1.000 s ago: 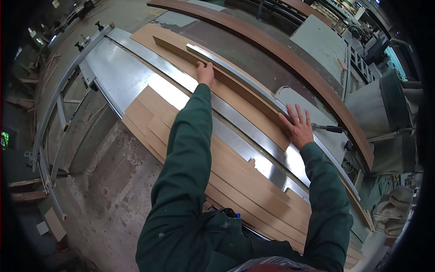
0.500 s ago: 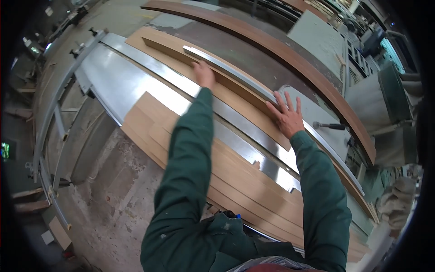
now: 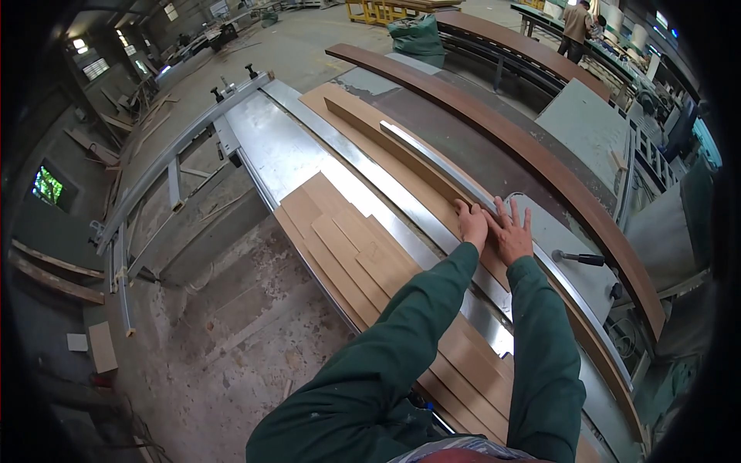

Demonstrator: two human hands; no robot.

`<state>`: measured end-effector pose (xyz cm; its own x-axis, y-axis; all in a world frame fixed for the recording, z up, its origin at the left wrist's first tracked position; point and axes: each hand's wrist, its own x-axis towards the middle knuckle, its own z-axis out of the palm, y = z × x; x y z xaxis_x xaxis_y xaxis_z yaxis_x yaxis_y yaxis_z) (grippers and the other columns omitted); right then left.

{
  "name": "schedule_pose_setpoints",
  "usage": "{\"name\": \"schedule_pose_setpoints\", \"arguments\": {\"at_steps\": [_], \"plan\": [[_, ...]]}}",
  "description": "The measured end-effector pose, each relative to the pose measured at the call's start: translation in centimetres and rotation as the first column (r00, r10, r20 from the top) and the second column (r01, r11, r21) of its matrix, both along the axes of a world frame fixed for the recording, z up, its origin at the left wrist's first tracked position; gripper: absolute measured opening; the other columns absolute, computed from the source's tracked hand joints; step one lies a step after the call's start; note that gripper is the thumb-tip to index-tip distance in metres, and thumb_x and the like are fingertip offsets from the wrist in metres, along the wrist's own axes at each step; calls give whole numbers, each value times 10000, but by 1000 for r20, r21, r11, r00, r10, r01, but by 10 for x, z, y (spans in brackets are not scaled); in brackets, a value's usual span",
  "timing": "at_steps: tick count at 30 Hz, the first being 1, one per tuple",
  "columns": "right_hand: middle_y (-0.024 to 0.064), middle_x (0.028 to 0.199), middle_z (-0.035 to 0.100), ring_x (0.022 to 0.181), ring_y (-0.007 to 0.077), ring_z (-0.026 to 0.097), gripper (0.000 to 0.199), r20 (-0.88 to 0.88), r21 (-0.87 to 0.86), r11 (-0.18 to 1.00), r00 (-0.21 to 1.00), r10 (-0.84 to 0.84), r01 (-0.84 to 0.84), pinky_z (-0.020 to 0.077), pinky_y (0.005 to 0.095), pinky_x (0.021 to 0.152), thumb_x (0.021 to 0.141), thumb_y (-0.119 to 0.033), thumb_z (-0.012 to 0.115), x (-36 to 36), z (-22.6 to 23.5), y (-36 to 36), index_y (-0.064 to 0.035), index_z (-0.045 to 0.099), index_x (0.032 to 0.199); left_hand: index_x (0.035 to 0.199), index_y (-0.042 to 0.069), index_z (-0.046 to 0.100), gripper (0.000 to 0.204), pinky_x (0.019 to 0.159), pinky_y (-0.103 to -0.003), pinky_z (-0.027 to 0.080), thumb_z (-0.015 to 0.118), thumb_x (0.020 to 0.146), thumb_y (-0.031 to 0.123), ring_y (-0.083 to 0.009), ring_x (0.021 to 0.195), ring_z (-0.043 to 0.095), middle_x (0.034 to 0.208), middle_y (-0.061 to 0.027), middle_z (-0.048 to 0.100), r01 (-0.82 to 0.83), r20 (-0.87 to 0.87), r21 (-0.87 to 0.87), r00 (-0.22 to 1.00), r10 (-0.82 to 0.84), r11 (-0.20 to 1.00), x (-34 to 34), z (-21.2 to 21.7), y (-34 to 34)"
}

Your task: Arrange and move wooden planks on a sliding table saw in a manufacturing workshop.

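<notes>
A long wooden strip (image 3: pixel 401 154) stands on edge along a silver metal fence (image 3: pixel 432 159). Beneath it a wider wooden board (image 3: pixel 424 196) lies flat on the saw table. My left hand (image 3: pixel 472 226) has its fingers bent over the strip's upper edge, gripping it. Right beside it, my right hand (image 3: pixel 512 234) rests across the strip and fence with its fingers spread. The two hands touch or nearly touch. Several wooden boards (image 3: pixel 316 220) lie stacked unevenly on the shiny sliding table (image 3: pixel 285 139), nearer to me.
A black-handled lever (image 3: pixel 580 258) sits right of the fence. Beyond it runs a long brown beam (image 3: pixel 494 127). A metal frame arm (image 3: pixel 177 166) juts out at the left above the concrete floor (image 3: pixel 224 347). People (image 3: pixel 575 31) stand in the far right background.
My left hand has come back along the strip toward me, next to my right hand. My right hand stays spread at the fence. The view has tilted up, showing more of the workshop.
</notes>
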<state>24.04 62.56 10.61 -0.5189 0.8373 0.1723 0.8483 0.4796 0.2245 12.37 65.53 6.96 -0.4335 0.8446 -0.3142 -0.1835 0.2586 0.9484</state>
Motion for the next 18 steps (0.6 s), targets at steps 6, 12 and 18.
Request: {"name": "schedule_pose_setpoints", "arguments": {"at_steps": [6, 12, 18], "plan": [[25, 1593, 187, 1452, 322, 201, 633, 5, -48, 998, 999, 41, -40, 154, 591, 1147, 876, -122, 522, 68, 9, -42, -347, 372, 1448, 1496, -14, 161, 702, 1133, -364, 279, 402, 929, 323, -410, 1368, 324, 1480, -299, 307, -55, -172, 22, 983, 58, 998, -24, -10, 14], [53, 1585, 203, 1463, 322, 168, 738, 39, -55, 998, 999, 22, -20, 127, 576, 1162, 788, -108, 672, 209, 12, -123, -320, 392, 1437, 1486, -15, 202, 703, 1062, -395, 362, 420, 917, 334, -440, 1259, 449, 1353, -312, 468, -56, -291, 41, 954, 66, 998, -46, -13, 28], [43, 1584, 208, 1459, 338, 176, 678, -7, -135, 991, 1000, -1, 0, 124, 597, 1154, 820, -134, 662, 220, 20, -132, -353, 418, 1414, 1466, -34, 242, 718, 1049, -398, 378, 456, 905, 359, -426, 1241, 476, 1317, -305, 505, -42, -397, 13, 917, 43, 999, -65, -17, 44]]}}
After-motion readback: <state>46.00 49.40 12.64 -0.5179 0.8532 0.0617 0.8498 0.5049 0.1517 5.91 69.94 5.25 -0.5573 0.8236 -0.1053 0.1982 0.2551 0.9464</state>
